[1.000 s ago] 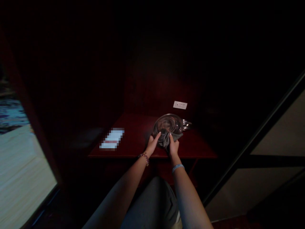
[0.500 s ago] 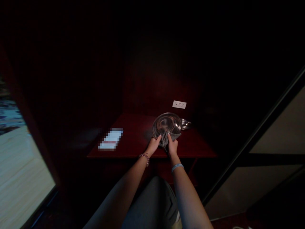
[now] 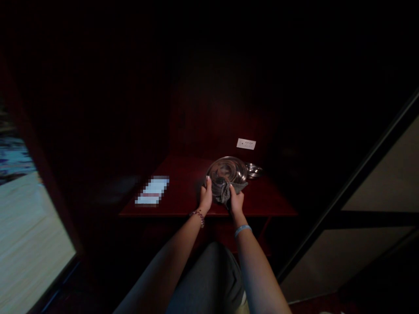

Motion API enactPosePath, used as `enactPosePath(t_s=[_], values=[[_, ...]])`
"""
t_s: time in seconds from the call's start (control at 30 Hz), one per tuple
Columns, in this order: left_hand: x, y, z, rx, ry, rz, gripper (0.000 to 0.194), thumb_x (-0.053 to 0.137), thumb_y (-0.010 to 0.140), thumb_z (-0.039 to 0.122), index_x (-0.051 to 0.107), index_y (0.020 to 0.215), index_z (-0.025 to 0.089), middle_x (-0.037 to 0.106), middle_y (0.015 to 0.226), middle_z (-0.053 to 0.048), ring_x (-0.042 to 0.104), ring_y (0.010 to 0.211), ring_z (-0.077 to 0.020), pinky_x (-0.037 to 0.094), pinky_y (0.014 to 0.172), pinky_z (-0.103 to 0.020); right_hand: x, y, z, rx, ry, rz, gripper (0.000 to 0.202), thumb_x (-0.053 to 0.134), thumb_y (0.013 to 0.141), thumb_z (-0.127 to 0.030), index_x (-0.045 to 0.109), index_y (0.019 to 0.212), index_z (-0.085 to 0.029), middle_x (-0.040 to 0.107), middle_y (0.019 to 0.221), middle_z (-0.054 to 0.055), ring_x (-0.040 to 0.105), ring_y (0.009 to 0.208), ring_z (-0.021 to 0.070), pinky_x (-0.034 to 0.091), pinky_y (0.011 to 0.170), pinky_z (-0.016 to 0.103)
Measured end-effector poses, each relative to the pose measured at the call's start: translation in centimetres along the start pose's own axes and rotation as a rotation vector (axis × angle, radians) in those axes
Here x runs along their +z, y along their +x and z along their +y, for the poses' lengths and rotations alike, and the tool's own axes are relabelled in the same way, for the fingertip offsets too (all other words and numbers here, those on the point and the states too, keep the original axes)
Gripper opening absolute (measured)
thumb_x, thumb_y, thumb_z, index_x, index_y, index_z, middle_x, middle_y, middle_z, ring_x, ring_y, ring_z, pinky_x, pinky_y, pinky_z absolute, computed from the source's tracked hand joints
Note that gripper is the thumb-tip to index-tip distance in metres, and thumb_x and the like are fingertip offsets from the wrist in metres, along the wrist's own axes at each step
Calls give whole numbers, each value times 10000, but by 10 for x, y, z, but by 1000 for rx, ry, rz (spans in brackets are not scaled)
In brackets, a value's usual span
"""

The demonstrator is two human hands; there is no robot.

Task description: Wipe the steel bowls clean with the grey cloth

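Note:
A shiny round steel bowl [image 3: 229, 168] is held tilted above the dark red shelf, its inside facing me. At its left rim, my left hand [image 3: 205, 197] is closed with the thumb on the near side; the other fingers are hidden behind. My right hand [image 3: 236, 200] is closed on a grey cloth [image 3: 224, 192] at the bowl's lower right rim, the thumb pressing cloth against the metal. The cloth bunches over the bottom edge and hangs below it. Behind the bowl to the right, more steel dishware [image 3: 254, 170] sits on the shelf.
The red wooden shelf [image 3: 183, 192] has a front edge just beyond my knee. A pale blurred-out item [image 3: 152, 190] lies at its left. A white socket plate [image 3: 246, 144] is on the back wall. Dark panels rise at both sides.
My left hand has shifted left and up, off the cloth and onto the bowl's left rim. The bowl has moved slightly left and turned a little. My right hand stays on the cloth.

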State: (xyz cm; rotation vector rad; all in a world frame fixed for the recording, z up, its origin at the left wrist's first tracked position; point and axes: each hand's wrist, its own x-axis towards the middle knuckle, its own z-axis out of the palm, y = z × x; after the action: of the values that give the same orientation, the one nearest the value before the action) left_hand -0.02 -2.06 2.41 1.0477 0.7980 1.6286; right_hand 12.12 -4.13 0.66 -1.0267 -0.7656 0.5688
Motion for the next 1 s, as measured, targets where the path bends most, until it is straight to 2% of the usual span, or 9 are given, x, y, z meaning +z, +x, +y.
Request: enactPosePath(t_s=[0.07, 0.2, 0.3, 0.4, 0.5, 0.6, 0.7, 0.87, 1.0], values=[[1, -2, 2, -18, 1, -20, 456, 494, 928, 512, 715, 1022, 124, 753, 999, -146, 674, 1091, -267, 551, 896, -319, -1, 1, 2, -14, 7, 22, 468, 736, 719, -449, 732, 984, -63, 761, 979, 148, 706, 876, 229, 541, 788, 310], [5, -7, 3, 25, 15, -261, 347, 672, 835, 405, 720, 1073, 159, 761, 1024, -103, 682, 1080, -236, 506, 999, -350, -2, 6, 7, -24, 37, 63, 482, 720, 739, -441, 717, 1045, -68, 756, 1007, 146, 706, 901, 230, 547, 794, 312], [6, -9, -1, 89, 133, -344, 332, 749, 754, 338, 731, 1044, 177, 752, 1087, -92, 673, 1103, -222, 463, 1050, -354, -3, 8, 8, 0, 55, 73, 511, 717, 736, -450, 710, 1071, -65, 750, 1032, 153, 707, 919, 239, 547, 802, 318], [6, -8, -8, 121, 238, -321, 294, 710, 781, 345, 737, 1022, 179, 743, 1121, -99, 653, 1142, -236, 418, 1092, -380, -3, 8, 9, 10, 38, 57, 524, 714, 736, -461, 708, 1074, -59, 742, 1064, 163, 704, 936, 244, 541, 813, 321], [6, -4, -12, 115, 210, -294, 287, 651, 830, 353, 733, 1034, 169, 743, 1121, -101, 644, 1154, -231, 400, 1100, -355, -2, 7, 8, -1, 20, 36, 527, 710, 738, -473, 710, 1065, -59, 739, 1075, 168, 701, 945, 241, 536, 813, 312], [5, 0, -10, 47, 173, -218, 270, 623, 849, 373, 739, 946, 149, 765, 973, -114, 683, 1049, -232, 458, 1020, -310, 0, 6, 7, -10, 12, 27, 525, 714, 731, -480, 717, 1051, -64, 744, 1060, 163, 703, 932, 235, 531, 806, 300], [3, 1, -5, -11, 163, -77, 332, 557, 889, 417, 724, 902, 130, 754, 848, -127, 707, 931, -238, 520, 893, -293, 1, 3, 3, -18, -15, 7, 513, 724, 717, -478, 729, 1014, -60, 755, 1011, 155, 703, 908, 235, 527, 793, 295], [0, 1, 2, 11, 115, 66, 461, 463, 937, 476, 694, 1052, 94, 736, 1050, -168, 664, 1107, -266, 523, 899, -293, 1, -2, -2, -15, -27, -41, 485, 724, 713, -471, 742, 978, -66, 763, 977, 142, 703, 884, 234, 524, 781, 293], [2, -1, 3, 32, 68, -17, 453, 489, 931, 470, 691, 1098, 100, 705, 1188, -165, 656, 1135, -256, 509, 966, -314, 0, -1, -1, -1, -31, 1, 501, 719, 722, -467, 734, 1015, -61, 753, 1031, 158, 704, 922, 242, 526, 797, 299]])
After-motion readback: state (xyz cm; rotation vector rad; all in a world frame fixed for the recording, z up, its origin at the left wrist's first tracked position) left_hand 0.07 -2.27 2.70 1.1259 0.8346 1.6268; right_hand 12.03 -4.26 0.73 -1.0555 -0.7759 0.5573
